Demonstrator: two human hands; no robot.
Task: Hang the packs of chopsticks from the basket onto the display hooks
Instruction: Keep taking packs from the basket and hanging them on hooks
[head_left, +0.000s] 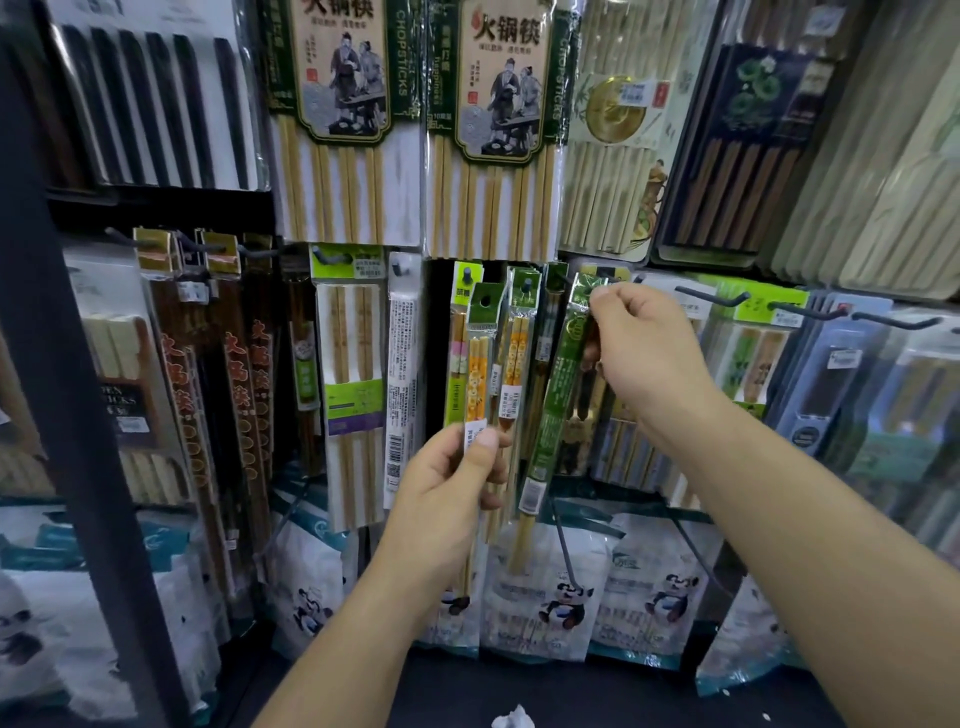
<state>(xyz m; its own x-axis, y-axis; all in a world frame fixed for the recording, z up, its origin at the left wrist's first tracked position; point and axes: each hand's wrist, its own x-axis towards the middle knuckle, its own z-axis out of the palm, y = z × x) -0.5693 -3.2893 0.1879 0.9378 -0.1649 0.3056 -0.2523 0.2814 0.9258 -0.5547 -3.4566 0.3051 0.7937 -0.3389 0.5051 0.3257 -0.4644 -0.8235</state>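
Item one: orange-patterned pack (479, 374) of chopsticks, upright in front of the hanging row, its header hole (487, 301) free of any hook.
Hold on item one: my left hand (452, 488) pinches it between thumb and fingers at the white label, below the middle.
Item two: green pack (556, 395), tilted, header up at a display hook (605, 276); I cannot tell whether its hole is over the hook.
Hold on item two: my right hand (649, 348) pinches the top edge between thumb and fingertips.
Handling (my judgement): light and slim. The sticks stiffen it lengthwise, the clear sleeve is slick, and the header is thin and bends. Best held just under the header, so the hole can be steered.
Neighbours: similar packs hang just beside; bare hook (717, 299) to the right; large packs (343, 119) above; panda-print bags (561, 597) below.
Source: the basket is not in view.
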